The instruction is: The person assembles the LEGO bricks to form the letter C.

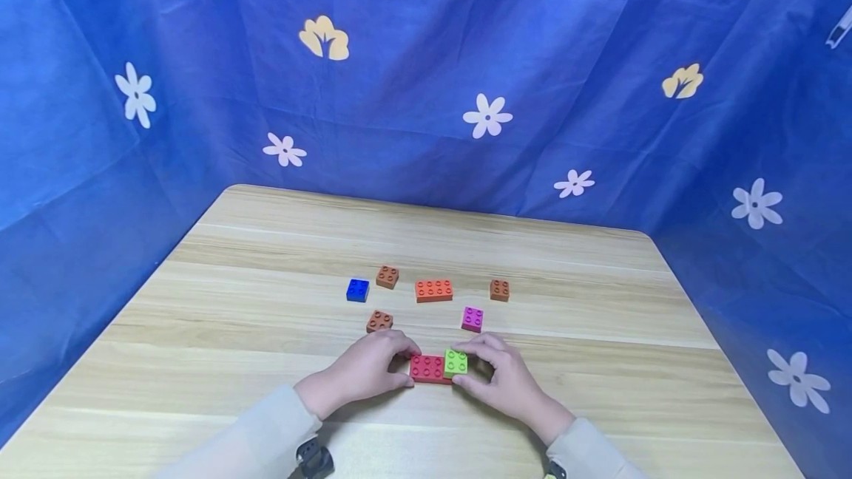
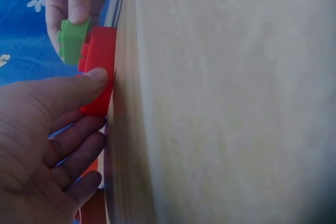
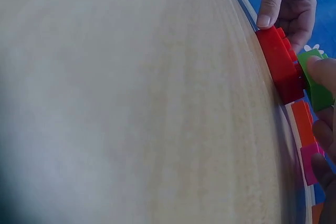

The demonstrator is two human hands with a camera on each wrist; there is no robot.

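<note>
A long red toy brick (image 1: 427,369) lies studs up near the front of the table, its left end held between thumb and fingers of my left hand (image 1: 364,370). My right hand (image 1: 504,381) pinches a light green four-stud brick (image 1: 455,363) over the red brick's right end. In the right wrist view the green brick (image 3: 317,83) sits at the studs of the red brick (image 3: 281,66), slightly tilted against it. The left wrist view shows my left thumb pressed on the red brick's (image 2: 102,51) near side.
Just beyond my left hand lies a brown brick (image 1: 379,321). Farther back are a blue brick (image 1: 357,290), another brown one (image 1: 387,277), a long orange brick (image 1: 434,291), a magenta brick (image 1: 472,319) and a third brown brick (image 1: 499,290). A blue curtain (image 1: 413,94) surrounds the wooden table (image 1: 266,257).
</note>
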